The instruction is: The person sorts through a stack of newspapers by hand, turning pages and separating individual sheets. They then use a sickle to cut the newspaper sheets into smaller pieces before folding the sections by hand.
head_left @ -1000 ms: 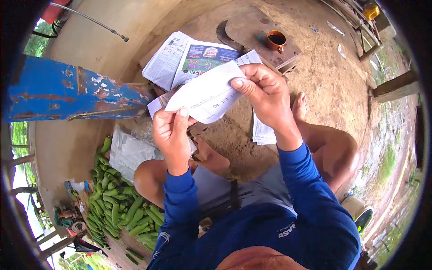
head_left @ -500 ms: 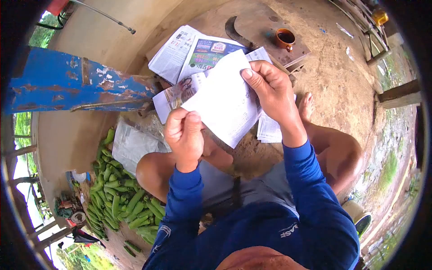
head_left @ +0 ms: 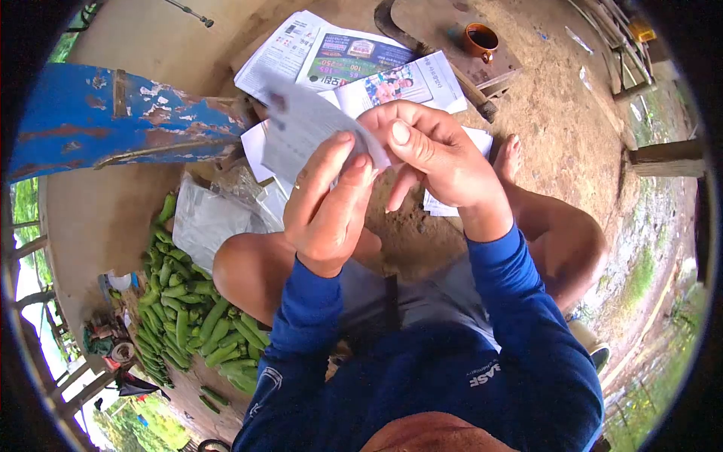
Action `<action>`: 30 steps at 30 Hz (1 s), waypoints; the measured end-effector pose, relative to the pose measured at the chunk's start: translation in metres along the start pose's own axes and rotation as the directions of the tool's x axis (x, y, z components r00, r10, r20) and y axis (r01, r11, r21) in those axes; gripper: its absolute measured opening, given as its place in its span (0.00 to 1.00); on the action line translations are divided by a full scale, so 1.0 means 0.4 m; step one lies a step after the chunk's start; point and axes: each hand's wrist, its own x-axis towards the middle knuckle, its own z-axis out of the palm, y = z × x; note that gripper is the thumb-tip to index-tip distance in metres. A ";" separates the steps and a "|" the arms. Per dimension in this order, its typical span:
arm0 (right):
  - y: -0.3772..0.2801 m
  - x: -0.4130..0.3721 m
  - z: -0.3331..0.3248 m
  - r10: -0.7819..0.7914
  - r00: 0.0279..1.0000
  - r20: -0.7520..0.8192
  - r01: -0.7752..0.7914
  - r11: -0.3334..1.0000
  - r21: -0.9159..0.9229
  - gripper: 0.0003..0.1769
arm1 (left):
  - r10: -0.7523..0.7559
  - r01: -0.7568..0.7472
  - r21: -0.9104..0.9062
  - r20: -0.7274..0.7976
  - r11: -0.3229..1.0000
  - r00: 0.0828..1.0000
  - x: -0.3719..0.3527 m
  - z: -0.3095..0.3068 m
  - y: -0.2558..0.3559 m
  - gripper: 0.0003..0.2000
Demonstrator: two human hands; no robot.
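Note:
A sheet of printed paper (head_left: pixel 309 135) is bent and partly blurred between my two hands, above the newspapers. My left hand (head_left: pixel 327 207) holds its lower edge, with the fingers pointing up and pressed against it. My right hand (head_left: pixel 448 162) pinches the sheet's right side between thumb and fingers, close to the left fingertips. Behind the sheet lie newspapers (head_left: pixel 297 38), one with a coloured advertisement and another with a photo. Part of the sheet is hidden by my fingers.
A sickle (head_left: pixel 392 26) with a wooden handle and a brown cup (head_left: pixel 480 41) of dark liquid rest by a low wooden board (head_left: pixel 508 64). A pile of long green vegetables (head_left: pixel 184 309) and a clear plastic bag (head_left: pixel 207 215) lie left. A blue post (head_left: pixel 68 132) juts in.
The flat, spread sheet is now bent over and has swung left. My hands have come closer together, the left one turning fingers-up. The photo newspaper page behind is more exposed.

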 end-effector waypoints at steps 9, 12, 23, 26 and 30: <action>-0.008 -0.004 -0.013 0.005 0.993 0.122 -0.009 0.999 0.033 0.24 | -0.086 0.086 -0.021 -0.004 0.996 0.996 0.015 -0.004 0.005 0.17; -0.032 -0.013 -0.005 0.035 0.998 0.056 -0.032 0.998 -0.055 0.24 | -0.157 0.157 -0.082 0.000 0.984 0.988 0.028 -0.007 0.010 0.15; -0.014 -0.020 -0.004 -0.311 0.949 0.041 0.262 0.714 -0.649 0.22 | -0.661 0.695 -0.569 0.319 0.440 0.680 0.025 -0.039 0.022 0.08; -0.011 -0.018 0.007 -0.357 0.932 0.058 0.290 0.641 -0.711 0.24 | -0.672 0.710 -0.585 0.344 0.392 0.655 0.018 -0.040 0.010 0.07; -0.005 -0.015 0.013 -0.441 0.893 0.087 0.354 0.571 -0.740 0.25 | -0.661 0.691 -0.629 0.354 0.355 0.662 0.016 -0.043 0.009 0.07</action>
